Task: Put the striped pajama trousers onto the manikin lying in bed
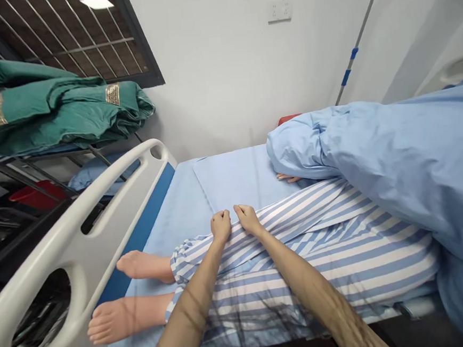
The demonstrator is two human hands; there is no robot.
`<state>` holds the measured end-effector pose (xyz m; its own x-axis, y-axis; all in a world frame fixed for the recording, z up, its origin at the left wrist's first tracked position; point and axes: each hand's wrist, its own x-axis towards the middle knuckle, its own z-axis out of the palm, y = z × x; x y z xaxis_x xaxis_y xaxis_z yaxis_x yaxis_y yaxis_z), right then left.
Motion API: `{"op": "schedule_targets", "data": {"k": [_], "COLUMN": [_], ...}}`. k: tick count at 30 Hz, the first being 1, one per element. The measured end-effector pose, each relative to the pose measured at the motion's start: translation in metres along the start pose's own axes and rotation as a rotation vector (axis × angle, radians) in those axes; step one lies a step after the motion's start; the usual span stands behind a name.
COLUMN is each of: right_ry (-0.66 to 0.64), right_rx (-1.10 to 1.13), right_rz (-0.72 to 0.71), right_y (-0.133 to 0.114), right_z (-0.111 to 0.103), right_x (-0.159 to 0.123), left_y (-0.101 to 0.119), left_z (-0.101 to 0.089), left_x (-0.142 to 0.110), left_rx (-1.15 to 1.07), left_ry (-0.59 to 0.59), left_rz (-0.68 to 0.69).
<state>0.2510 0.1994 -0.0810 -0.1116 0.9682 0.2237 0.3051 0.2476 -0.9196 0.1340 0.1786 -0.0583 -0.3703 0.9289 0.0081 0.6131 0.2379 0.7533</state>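
A manikin in blue-and-white striped trousers lies on a hospital bed with its bare feet towards the footboard. Over its far leg both my arms reach. My left hand is a closed fist at the far side of that leg, around the shin. Close to its right, my right hand is also a fist, nearer the knee. No cloth shows coming out of either fist. Whether the fists press on the leg or just hover by it, I cannot tell.
A light blue quilt covers the manikin's upper body; a few of its fingers show under the edge. The white footboard stands at the left. Beyond it, green folded bedding lies on a rack. A wall socket is behind.
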Motion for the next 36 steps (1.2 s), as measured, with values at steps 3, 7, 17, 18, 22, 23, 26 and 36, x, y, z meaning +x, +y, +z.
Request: {"op": "schedule_targets", "data": {"k": [3,7,17,18,22,23,26,36], "right_ry": [0.003,0.011,0.132,0.126,0.118,0.110,0.070,-0.178], "right_rx": [0.051,0.116,0.293,0.287,0.101,-0.004,-0.326,-0.684], "right_rz": [0.003,0.020,0.120,0.123,0.128,0.095,-0.070,0.004], "right_y": [0.001,0.004,0.008,0.007,-0.005,-0.012,-0.037,-0.023], "right_z": [0.001,0.003,0.001,0.001,-0.008,-0.013,-0.032,-0.050], "right_x": [0.001,0.004,0.006,0.005,0.001,0.001,0.005,0.003], "left_y": [0.019,0.048,0.041,0.042,0.045,0.046,0.045,0.041], "left_z": [-0.011,-0.005,0.047,0.045,0.039,0.039,0.039,0.042], "left_x": [0.009,0.007,-0.039,-0.039,-0.038,-0.039,-0.041,-0.037], "left_rx": [-0.127,-0.305,0.160,0.177,0.218,0.229,0.259,0.206], "left_ry": [0.016,0.099,0.148,0.142,0.095,0.085,0.068,0.113], "left_rz": [0.007,-0.006,-0.152,-0.158,-0.155,-0.144,-0.117,-0.119]}}
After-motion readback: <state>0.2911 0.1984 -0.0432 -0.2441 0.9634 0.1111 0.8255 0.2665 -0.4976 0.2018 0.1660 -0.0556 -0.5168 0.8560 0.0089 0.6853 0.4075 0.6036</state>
